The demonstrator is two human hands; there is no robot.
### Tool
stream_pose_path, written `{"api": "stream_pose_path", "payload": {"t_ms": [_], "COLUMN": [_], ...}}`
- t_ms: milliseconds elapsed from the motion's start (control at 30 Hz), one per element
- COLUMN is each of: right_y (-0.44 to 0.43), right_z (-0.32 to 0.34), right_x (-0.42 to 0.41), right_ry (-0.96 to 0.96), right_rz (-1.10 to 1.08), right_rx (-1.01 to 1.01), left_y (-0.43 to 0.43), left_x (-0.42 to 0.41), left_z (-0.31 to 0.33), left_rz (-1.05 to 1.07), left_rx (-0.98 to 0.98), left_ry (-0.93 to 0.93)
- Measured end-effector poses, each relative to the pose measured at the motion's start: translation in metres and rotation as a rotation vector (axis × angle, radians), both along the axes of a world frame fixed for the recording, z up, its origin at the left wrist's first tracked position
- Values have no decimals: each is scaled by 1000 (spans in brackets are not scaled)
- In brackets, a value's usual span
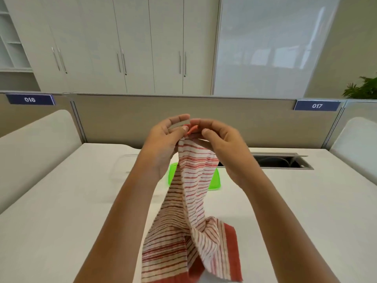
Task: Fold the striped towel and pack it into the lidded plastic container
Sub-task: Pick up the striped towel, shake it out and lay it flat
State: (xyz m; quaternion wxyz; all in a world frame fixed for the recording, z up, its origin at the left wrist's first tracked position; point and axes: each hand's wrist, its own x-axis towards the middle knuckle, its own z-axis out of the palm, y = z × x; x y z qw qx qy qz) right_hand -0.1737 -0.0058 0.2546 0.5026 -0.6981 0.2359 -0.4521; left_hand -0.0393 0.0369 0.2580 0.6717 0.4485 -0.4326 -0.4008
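Now, starting over on the left, a clear plastic container (122, 168) sits open on the white table (61, 201), hard to make out against the surface, and it looks empty, waiting for the cloth. Just right of it the left hand (163, 139) is raised above the table, thumb and fingers pinched together on the top edge of the striped towel (191, 201), with a pale tag or hem strip sticking out between the fingertips. That high pinch makes sense: holding a corner up lets the cloth hang and shake itself straight before any fold. Right beside it, almost touching, the right hand (220, 139) is curled in close, thumb and forefinger closing on the same bunched top edge, so both hands have hold of the towel at nearly one spot, probably hunting for the second corner. Below them the towel drops in a twisted column, red and cream stripes spiralling, and its lower end pools on the table near the front edge with the solid red border turned outward. Behind the hanging cloth a green lid (214, 180) lies flat on the table, set aside so the container stays open for packing. Further right a cable slot (285, 161) is cut into the tabletop, well clear of the work. Folding has not really begun, I'd say; the towel needs spreading out first.
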Motion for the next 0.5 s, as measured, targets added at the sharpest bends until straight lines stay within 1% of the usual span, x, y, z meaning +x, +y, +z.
{"api": "stream_pose_path", "payload": {"t_ms": [33,100,167,300,433,500], "right_y": [0,0,0,-2,-6,-7], "right_z": [0,1,3,7,7,7], "right_x": [-1,-3,-6,-12,-12,-12], "right_ry": [57,181,230,207,326,330], "right_rz": [-41,-195,-291,-284,-322,-337], "right_rx": [-81,-293,-424,-443,-537,-568], "left_y": [1,1,0,0,2,3], "left_x": [1,2,1,2,-2,-3], "left_z": [0,-1,-1,0,2,2], "left_rz": [9,39,74,147,183,199], "left_rx": [12,9,-11,-51,-61,-63], "left_ry": [-16,-40,-43,-45,-74,-94]}}
